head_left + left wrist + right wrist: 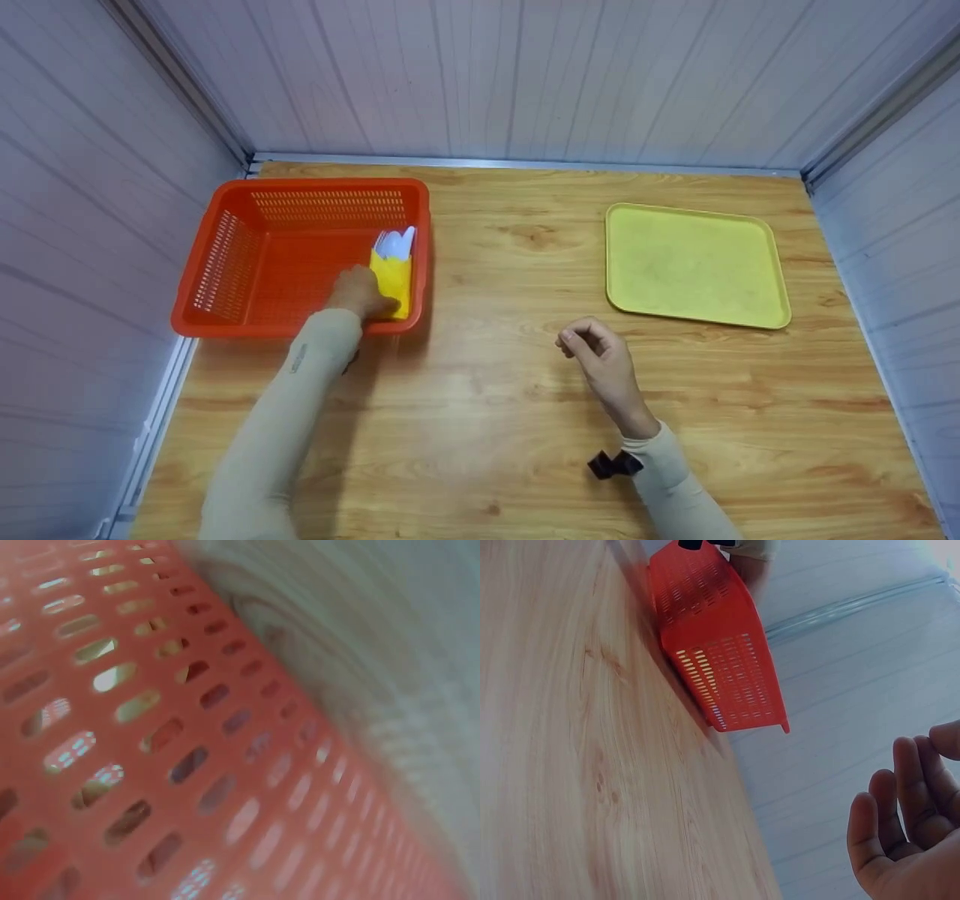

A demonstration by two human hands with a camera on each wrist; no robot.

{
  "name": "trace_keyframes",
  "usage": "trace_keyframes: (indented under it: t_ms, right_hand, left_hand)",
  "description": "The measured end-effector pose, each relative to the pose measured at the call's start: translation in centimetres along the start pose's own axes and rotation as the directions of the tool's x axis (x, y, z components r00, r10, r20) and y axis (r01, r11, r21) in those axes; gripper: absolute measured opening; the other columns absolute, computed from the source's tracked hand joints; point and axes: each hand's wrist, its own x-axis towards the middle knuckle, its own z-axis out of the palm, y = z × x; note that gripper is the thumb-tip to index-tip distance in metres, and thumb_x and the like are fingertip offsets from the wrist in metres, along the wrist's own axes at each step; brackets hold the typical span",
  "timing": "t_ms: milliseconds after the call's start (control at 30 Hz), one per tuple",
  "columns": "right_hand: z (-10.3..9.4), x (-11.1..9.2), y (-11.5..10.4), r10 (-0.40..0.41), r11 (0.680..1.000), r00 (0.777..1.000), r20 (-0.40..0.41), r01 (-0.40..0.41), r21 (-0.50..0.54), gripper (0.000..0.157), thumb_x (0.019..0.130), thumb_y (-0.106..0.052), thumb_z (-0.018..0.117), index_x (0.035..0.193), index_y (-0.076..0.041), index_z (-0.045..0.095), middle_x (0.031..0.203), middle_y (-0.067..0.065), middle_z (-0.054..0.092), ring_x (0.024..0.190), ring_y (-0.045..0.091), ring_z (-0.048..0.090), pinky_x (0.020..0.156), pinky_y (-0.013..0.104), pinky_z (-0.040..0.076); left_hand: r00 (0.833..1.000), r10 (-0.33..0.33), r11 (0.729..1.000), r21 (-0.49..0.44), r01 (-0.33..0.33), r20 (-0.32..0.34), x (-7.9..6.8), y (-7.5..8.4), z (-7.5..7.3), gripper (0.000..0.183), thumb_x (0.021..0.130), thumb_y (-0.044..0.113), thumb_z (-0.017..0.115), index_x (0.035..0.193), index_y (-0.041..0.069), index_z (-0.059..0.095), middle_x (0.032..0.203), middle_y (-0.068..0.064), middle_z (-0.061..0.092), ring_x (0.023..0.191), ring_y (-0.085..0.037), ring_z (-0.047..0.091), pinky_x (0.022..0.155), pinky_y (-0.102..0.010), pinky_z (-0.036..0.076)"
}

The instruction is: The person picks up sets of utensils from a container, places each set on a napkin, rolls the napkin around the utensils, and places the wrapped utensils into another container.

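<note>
My left hand (358, 291) reaches over the near rim into a red basket (300, 330). Its thumb lies across the lower part of a yellow cutlery pouch (393, 279), and the other fingers are mostly hidden at the pouch's left side. A pale plastic fork, spoon and knife (396, 244) stick out of the pouch's far end, beside the basket's right wall. Only the basket's slotted wall (217, 757) fills the left wrist view, so the hand is out of sight there. Above the table, my right hand (601, 367) hangs loosely curled with nothing in it; its fingers (909, 795) show at lower right in the right wrist view.
A yellow tray (697, 266) lies flat at the right of the wooden table (495, 390). Pale panelled walls (480, 75) enclose the left, back and right sides. A black strap device (615, 464) sits at the right wrist.
</note>
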Motion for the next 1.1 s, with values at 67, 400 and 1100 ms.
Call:
trace_keyframes:
  t_ms: [67, 400, 1100]
  right_hand:
    - [0.0, 0.0, 0.1, 0.0, 1.0, 1.0, -0.005, 0.0, 0.001, 0.016, 0.1, -0.009, 0.062, 0.095, 0.006, 0.065, 0.089, 0.02, 0.064, 0.08, 0.035, 0.059, 0.073, 0.033, 0.053]
    - [0.2, 0.0, 0.2, -0.013, 1.0, 1.0, -0.003, 0.013, 0.015, 0.015, 0.099, -0.007, 0.062, 0.094, 0.007, 0.065, 0.088, 0.023, 0.063, 0.078, 0.031, 0.059, 0.072, 0.031, 0.052]
    - [-0.1, -0.1, 0.2, 0.064, 0.998, 0.998, 0.002, -0.064, -0.016, 0.016, 0.099, -0.007, 0.061, 0.096, 0.008, 0.064, 0.091, 0.022, 0.064, 0.081, 0.03, 0.06, 0.073, 0.032, 0.053]
  left_hand:
    - [0.997, 0.046, 0.996, 0.08, -0.041, -0.067, 0.0, 0.2, 0.2, 0.085, 0.076, 0.027, 0.087, 0.136, 0.002, 0.033, 0.115, -0.018, 0.043, 0.104, -0.036, 0.048, 0.098, -0.052, 0.047]
    - [0.994, 0.0, 1.0, -0.014, 0.001, 0.11, -0.3, 0.1, -0.6, 0.079, 0.084, 0.034, 0.08, 0.144, 0.007, 0.036, 0.126, -0.014, 0.046, 0.115, -0.035, 0.044, 0.104, -0.052, 0.038]
    - [0.995, 0.029, 0.998, 0.054, -0.034, 0.096, -1.4, 0.2, -1.4, 0.066, 0.088, 0.039, 0.076, 0.137, 0.01, 0.044, 0.119, -0.013, 0.052, 0.107, -0.034, 0.051, 0.096, -0.051, 0.045]
